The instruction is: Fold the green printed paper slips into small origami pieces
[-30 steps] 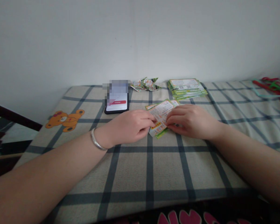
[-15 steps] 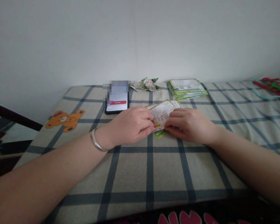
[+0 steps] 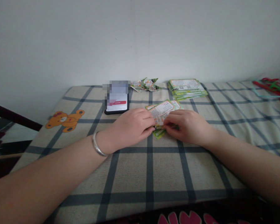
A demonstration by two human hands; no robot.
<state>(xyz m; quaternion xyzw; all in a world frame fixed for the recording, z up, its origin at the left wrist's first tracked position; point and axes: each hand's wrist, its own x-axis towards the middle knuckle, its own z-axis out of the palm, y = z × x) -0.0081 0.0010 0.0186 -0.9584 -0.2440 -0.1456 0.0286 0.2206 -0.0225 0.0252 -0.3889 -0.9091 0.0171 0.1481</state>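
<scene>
Between my hands, green-edged printed cards (image 3: 162,109) overlap at an angle on the checked cloth. My left hand (image 3: 137,126), with a silver bangle at the wrist, has its fingers closed on the left edge of the top card. Fingers and thumb of my right hand (image 3: 185,126) pinch the same card's near right edge. Below it a second green card (image 3: 159,133) sticks out toward me. My fingers cover parts of the cards' lower edges.
A phone (image 3: 118,102) with a lit screen lies behind my left hand. Folded paper pieces (image 3: 146,84) and a stack of similar cards (image 3: 186,87) are near the wall. Red and green items (image 3: 274,88) lie far right. A bear picture (image 3: 65,120) is on the cloth (image 3: 130,177).
The near edge of the top card has bent up between my fingers, hiding its yellow strip. My right fingers have shifted slightly left along it.
</scene>
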